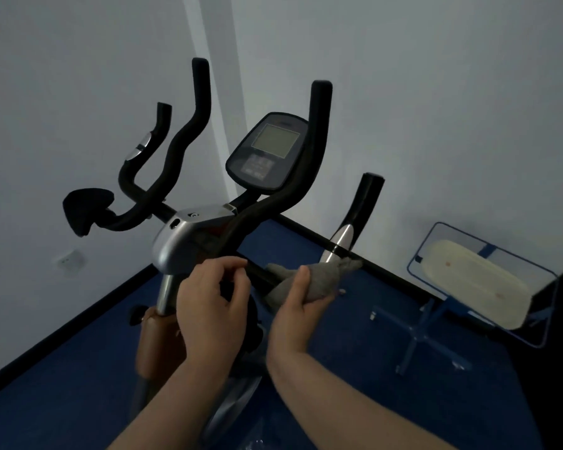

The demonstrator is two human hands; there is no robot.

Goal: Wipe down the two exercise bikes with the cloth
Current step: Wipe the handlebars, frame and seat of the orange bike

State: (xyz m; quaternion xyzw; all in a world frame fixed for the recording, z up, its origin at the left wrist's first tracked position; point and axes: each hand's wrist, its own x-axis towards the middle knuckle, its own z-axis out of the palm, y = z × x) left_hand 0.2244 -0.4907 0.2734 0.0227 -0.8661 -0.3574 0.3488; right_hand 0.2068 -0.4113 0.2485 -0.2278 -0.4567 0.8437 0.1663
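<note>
Both forearms reach up from the bottom edge toward the exercise bike (pixel 189 241), meeting just below its silver stem housing (pixel 176 241). The left hand (pixel 208 306) is curled around the dark handlebar tube beneath that housing, thumb and forefinger nearly pinched together over it — how firmly it grips cannot be told. The right hand (pixel 293 306), just right of the left, holds the grey cloth (pixel 319 280) bunched in its fingers, thumb on top, and the cloth lies against the right handlebar (pixel 348 228) where its silver sensor band ends.

Above the housing stands the console (pixel 268 151), its screen blank and its buttons too blurred to read. To the left of the housing a black pad (pixel 85 211) caps one handlebar end.

Right of the bike, against the wall, a blue-framed mirror (pixel 481 280) leans; what it reflects — a pale shape — is unclear. The bike's lower frame is hidden behind the arms, and the dim light blurs the orange part (pixel 153 336) under the stem.
</note>
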